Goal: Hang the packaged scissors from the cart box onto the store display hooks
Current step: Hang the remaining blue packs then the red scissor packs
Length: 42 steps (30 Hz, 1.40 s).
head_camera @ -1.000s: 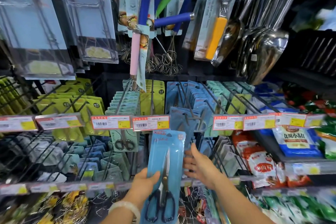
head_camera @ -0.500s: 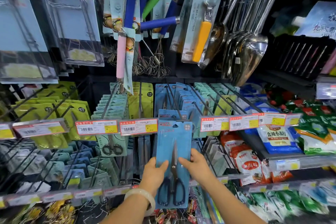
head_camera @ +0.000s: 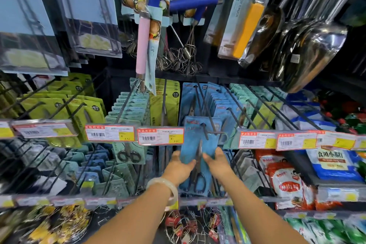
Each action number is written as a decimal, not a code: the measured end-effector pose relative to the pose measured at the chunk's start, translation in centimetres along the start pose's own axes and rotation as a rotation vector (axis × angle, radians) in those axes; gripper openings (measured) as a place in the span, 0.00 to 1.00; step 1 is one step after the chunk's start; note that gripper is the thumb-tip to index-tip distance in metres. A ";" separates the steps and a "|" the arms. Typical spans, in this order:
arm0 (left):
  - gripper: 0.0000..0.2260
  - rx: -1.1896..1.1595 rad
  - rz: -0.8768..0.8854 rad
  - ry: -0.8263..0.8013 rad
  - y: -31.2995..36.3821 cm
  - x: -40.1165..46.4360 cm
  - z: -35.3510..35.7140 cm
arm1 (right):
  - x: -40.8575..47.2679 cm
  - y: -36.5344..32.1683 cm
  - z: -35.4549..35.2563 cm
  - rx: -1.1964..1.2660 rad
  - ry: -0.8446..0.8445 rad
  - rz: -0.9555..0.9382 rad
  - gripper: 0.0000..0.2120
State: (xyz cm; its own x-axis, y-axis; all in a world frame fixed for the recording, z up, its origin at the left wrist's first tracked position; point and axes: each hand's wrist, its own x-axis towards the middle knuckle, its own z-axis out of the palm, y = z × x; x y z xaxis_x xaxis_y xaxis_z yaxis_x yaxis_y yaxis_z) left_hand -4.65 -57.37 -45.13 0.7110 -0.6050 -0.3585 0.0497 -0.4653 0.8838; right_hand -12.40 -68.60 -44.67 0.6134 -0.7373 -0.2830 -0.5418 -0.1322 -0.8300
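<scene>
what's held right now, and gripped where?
Both hands hold one blue scissors pack at mid-height: left hand on its left edge, right hand on its right edge.

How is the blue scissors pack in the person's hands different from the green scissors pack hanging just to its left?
The blue scissors pack has a blue card; the green scissors pack has a pale green one. The blue one is held at both edges by the left hand and right hand, with its hole at a hook tip; the green one hangs untouched. The blue pack looks longer. Both hold dark-handled scissors.
</scene>
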 end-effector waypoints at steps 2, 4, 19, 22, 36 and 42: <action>0.21 0.015 0.015 -0.047 -0.4 0.4 -0.8 | 0.6 -0.6 0.2 -0.029 0.024 0.026 0.19; 0.27 0.138 0.009 -0.073 -1.1 0.3 -1.6 | 1.0 -0.6 0.0 -0.061 0.083 0.042 0.22; 0.31 1.117 -0.146 0.234 -13.5 -9.4 -20.1 | -8.7 -6.1 22.1 -0.969 -0.452 -0.562 0.23; 0.28 1.111 -0.288 0.352 -16.0 -13.1 -27.5 | -12.1 -10.8 29.5 -1.059 -0.510 -0.748 0.23; 0.29 0.877 -0.689 0.596 -27.8 -34.3 -58.5 | -32.1 -29.0 61.3 -1.086 -0.745 -1.239 0.28; 0.27 0.811 -0.830 0.774 -33.3 -41.3 -67.7 | -40.7 -34.4 71.0 -1.077 -0.881 -1.344 0.28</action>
State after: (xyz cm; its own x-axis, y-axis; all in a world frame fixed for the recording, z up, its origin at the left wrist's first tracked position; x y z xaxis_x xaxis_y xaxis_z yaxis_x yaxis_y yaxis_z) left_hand 11.86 26.85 -39.35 0.8905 0.4114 -0.1945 0.4164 -0.9090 -0.0164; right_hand 22.06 12.98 -38.73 0.7510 0.6221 -0.2212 0.5970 -0.7829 -0.1751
